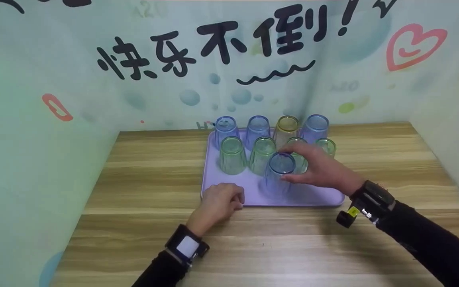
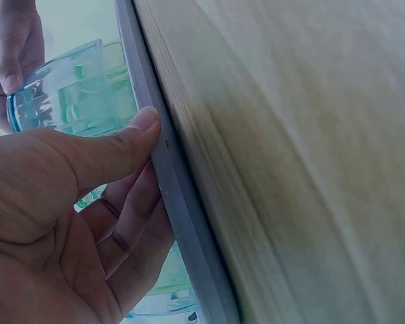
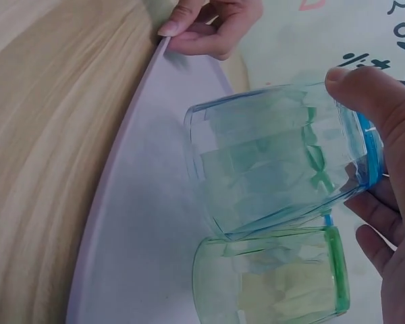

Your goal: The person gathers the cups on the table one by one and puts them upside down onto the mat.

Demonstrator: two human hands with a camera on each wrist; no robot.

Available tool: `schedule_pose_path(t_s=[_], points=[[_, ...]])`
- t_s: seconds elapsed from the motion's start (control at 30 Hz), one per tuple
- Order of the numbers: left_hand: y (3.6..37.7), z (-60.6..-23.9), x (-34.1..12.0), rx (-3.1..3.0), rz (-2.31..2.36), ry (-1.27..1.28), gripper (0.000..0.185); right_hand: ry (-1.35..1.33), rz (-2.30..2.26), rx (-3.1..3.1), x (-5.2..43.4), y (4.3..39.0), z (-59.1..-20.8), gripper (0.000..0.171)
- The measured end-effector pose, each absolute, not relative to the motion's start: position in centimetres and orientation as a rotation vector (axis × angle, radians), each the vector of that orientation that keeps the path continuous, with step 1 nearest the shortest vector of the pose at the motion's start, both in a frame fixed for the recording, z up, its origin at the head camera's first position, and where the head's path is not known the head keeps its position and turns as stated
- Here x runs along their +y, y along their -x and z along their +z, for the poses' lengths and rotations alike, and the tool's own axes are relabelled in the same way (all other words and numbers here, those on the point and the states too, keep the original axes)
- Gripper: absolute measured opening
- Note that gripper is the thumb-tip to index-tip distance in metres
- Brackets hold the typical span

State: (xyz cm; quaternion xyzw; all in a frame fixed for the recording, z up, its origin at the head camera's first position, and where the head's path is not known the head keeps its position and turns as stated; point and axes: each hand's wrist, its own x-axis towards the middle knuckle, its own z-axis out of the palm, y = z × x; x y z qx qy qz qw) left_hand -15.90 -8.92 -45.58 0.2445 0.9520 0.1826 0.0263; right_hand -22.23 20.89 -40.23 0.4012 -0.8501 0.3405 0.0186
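A clear blue-tinted glass (image 1: 276, 181) stands upside down in my right hand (image 1: 323, 165), whose thumb and fingers grip it near its upper end. In the right wrist view the glass (image 3: 263, 162) shows just above the tray surface, beside a green glass (image 3: 277, 277). My left hand (image 1: 218, 201) is at the front left of the lilac tray (image 1: 317, 196). Its thumb and fingers pinch the tray's rim (image 2: 182, 196) in the left wrist view. Behind the held glass, a row of upturned green glasses (image 1: 232, 157) is partly hidden by my right hand.
Along the tray's back run upturned blue glasses (image 1: 258, 129) and one yellow glass (image 1: 287, 129). The tray lies on a wood-grain table (image 1: 153, 171), close to a printed backdrop (image 1: 165, 103). Side walls (image 1: 38, 159) border the table.
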Motion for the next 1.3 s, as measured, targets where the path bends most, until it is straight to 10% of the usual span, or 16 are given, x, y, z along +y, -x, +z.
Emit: schedule_pose_path(t_s=[1.3], points=[[15.9,-45.6,-9.0,2.939,0.572,-0.732,0.012,-1.149,0.922,-2.596,20.5,21.1,-43.7,0.066]])
